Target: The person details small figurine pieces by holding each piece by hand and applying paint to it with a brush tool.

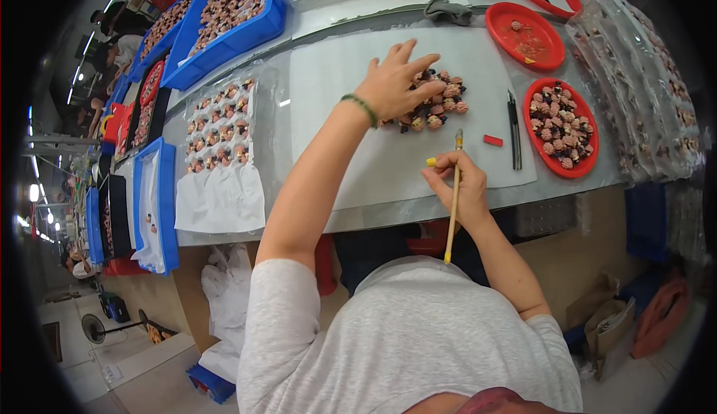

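Note:
My left hand (393, 85) reaches over a heap of small pink, cream and dark figurines (435, 119), its fingers spread. Fingertips are at the heap's edge; whether they touch a piece I cannot tell. A green bracelet circles that wrist. Nearer to me, my right hand (469, 188) is closed around a thin paintbrush (452, 216), bristles pointing away toward the heap. Something small and yellow (431, 162) shows at a fingertip of that hand, perhaps a finger cover. Both hands are above a white sheet (328, 78) on the table.
On the right lie a red strip (493, 141), dark pens (514, 130), a red plate full of figurines (561, 162) and another red plate (525, 37) holding few. Wrapped stacks (635, 85) stand beyond. To the left are figurines in rows on white padding (220, 197) and blue trays (224, 55).

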`<state>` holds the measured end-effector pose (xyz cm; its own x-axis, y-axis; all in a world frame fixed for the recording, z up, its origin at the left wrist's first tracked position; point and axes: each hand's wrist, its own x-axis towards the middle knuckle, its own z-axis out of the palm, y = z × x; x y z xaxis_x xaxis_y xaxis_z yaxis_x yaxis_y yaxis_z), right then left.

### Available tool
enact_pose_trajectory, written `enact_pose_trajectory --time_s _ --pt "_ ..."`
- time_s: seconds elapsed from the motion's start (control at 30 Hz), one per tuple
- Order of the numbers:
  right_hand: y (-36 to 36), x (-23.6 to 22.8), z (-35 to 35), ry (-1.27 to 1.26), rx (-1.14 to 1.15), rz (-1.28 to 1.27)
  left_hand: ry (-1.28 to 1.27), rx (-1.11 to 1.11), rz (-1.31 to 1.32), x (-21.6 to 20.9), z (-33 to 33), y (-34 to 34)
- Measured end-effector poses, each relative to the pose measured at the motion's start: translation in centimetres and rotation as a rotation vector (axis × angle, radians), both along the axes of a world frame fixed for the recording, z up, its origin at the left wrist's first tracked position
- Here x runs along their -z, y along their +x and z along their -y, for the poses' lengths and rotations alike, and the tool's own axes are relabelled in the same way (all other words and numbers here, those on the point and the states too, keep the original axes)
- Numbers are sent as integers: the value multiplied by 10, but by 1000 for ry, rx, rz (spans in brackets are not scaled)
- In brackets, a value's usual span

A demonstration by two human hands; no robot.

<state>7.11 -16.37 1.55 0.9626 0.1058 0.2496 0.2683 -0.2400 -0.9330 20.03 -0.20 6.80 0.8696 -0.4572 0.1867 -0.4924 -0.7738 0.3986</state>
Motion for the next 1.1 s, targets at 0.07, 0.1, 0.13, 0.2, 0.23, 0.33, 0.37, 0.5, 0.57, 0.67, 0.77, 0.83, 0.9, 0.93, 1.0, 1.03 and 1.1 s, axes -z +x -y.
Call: enact_pose_trajectory --time_s 0.07,0.1,0.13,0.2,0.23,0.33,0.37,0.5,0.57,0.67,0.77,0.83,0.9,0.93,1.0,1.03,1.1 --pt "0 2 -2 -8 21 18 59 -5 -71 8 27 27" --pt "1 2 -1 -20 21 4 122 -19 -146 8 39 34" --pt "1 1 0 -31 16 -12 119 -9 -143 9 46 37" --pt "1 -1 1 -32 27 -19 316 54 -186 10 54 40" --pt "2 0 2 -11 32 -1 304 62 -132 11 55 37" --pt "3 0 2 34 43 14 312 130 -131 11 41 31" --pt "3 0 2 56 53 15 316 127 -137 10 35 27" --pt "3 2 2 57 64 -5 242 124 -48 11 10 5" --pt "2 4 2 10 64 -13 210 131 -27 11 2 -4" --pt "1 1 -1 -88 66 -12 177 134 -42 4 -6 -15" --pt "0 2 -2 -158 65 -3 165 134 39 -2 -15 -35" --pt "1 4 -2 -184 82 -3 62 -124 103 -1 -21 -59" --pt "1 3 -3 -201 95 15 54 -442 -32 13 -36 -86" --pt "0 3 -4 -205 98 8 52 -438 -40 24 -44 -99" --pt "-2 2 -5 -224 104 -6 2 -599 -242 41 -56 -120" --pt "-4 1 -6 -228 96 -10 0 -607 -249 46 -57 -122" --pt "-8 0 -7 -204 125 -18 114 -498 -161 52 -58 -124"
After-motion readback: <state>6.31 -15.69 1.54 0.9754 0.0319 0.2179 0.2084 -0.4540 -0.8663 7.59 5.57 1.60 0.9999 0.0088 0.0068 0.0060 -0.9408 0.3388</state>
